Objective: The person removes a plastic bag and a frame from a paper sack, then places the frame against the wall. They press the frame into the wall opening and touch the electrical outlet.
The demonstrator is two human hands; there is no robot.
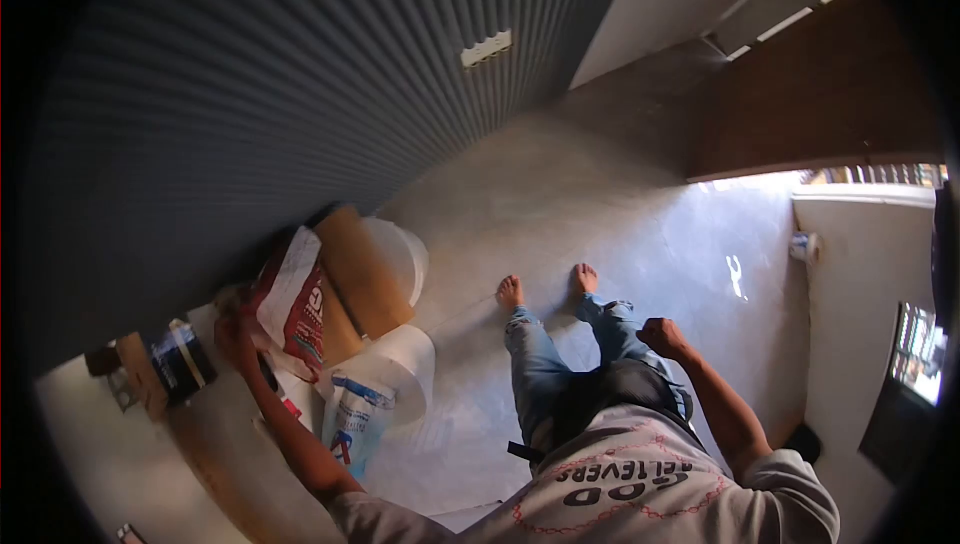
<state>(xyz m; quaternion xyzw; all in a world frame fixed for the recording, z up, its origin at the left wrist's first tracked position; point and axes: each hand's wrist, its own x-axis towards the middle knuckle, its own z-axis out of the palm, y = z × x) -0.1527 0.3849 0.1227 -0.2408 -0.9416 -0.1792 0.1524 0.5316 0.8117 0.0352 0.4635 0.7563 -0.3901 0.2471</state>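
My left hand (pixel 236 340) reaches out to the left, beside a red and white printed bag (pixel 290 309). Its fingers are dim and blurred, so whether they grip the bag or something dark next to it cannot be made out. Near my right thigh, my right hand (pixel 664 338) is curled into a fist, and nothing shows in it. The bag leans by a brown cardboard box (pixel 362 279). Below them lies a white and blue printed bag (pixel 356 419) against a white bucket (pixel 412 369).
A dark corrugated wall (pixel 300 74) rises ahead, with a white outlet plate (pixel 487 49) on it. My bare feet stand on a smooth grey floor (pixel 470 234). A dark, blue-marked box (pixel 180 359) sits at far left. To the right are a brown door (pixel 820 94) and a screen (pixel 905 384).
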